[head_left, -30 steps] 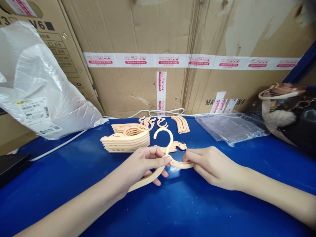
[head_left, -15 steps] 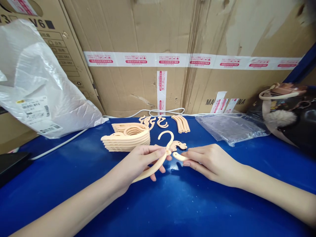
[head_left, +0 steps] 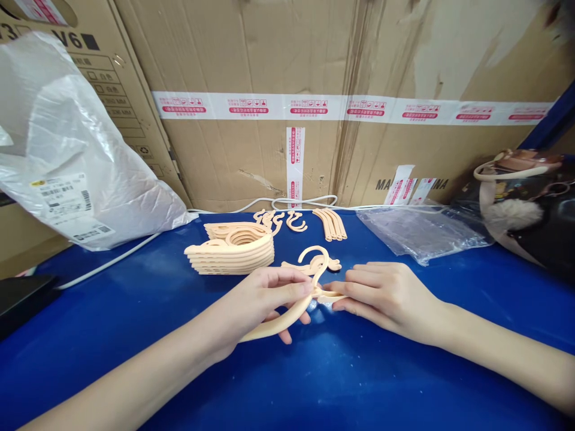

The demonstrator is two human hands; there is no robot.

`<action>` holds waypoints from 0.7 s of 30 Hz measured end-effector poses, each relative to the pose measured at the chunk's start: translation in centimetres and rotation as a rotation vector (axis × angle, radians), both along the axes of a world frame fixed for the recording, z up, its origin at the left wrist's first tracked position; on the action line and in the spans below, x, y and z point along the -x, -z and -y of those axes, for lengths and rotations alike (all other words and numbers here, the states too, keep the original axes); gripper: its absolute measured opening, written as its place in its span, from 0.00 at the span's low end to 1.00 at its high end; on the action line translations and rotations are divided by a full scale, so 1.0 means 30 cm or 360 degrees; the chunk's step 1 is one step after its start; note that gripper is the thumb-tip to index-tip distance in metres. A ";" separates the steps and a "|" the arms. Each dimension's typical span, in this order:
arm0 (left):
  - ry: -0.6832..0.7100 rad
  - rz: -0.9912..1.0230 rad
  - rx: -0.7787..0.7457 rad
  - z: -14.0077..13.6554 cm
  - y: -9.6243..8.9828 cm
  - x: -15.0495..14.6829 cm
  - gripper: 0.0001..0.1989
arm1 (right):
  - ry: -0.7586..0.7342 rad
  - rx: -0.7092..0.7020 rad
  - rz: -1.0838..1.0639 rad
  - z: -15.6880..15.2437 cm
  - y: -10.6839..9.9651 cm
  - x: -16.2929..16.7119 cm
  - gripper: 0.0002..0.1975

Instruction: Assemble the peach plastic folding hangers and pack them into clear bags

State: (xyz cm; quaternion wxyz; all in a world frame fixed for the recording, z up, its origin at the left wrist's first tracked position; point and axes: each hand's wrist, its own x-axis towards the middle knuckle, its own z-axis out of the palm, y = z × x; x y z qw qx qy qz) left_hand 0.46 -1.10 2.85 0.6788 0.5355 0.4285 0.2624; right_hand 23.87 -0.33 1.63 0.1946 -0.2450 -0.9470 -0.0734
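Note:
My left hand (head_left: 281, 296) is closed round a cream plastic hanger arm (head_left: 274, 326) near its upper end, where a curved hook (head_left: 322, 263) stands up. Between the fingers and thumb of my right hand (head_left: 381, 296) is a second hanger arm (head_left: 331, 296), mostly covered by the fingers. Its end meets the hook's base beside my left fingertips; whether the two are locked together I cannot tell. Behind the hook a loose cream piece (head_left: 335, 264) with a shaped end lies on the blue table (head_left: 314, 383).
Stacked cream hanger parts (head_left: 231, 257) stand at left. Farther back lie several loose hooks (head_left: 296, 222) and curved arms (head_left: 330, 224). A clear plastic bag (head_left: 422, 233), a black bag (head_left: 539, 221), a white parcel bag (head_left: 90, 155) and a large carton (head_left: 251, 60) surround the work area.
The gap between the hanger arm in my right hand and the hook's base has closed. My left hand has moved slightly right and down with the hook and its arm.

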 end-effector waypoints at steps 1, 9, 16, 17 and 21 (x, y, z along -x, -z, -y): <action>-0.0009 -0.0004 0.0004 0.000 -0.002 0.000 0.12 | -0.0012 -0.0003 -0.0021 0.002 0.001 0.001 0.18; -0.0018 -0.0134 -0.0033 -0.006 -0.003 0.000 0.11 | 0.0033 0.0094 0.0020 0.036 0.004 0.018 0.19; -0.0013 -0.0217 -0.0046 -0.020 0.032 -0.001 0.13 | 0.0122 0.0178 0.0071 0.046 0.016 0.024 0.20; -0.0005 -0.0211 -0.0051 -0.022 0.036 0.000 0.13 | 0.0125 0.0189 0.0077 0.046 0.018 0.024 0.20; 0.0083 -0.0180 -0.0063 -0.031 0.047 0.004 0.13 | 0.0145 0.0274 0.0111 0.048 0.021 0.025 0.21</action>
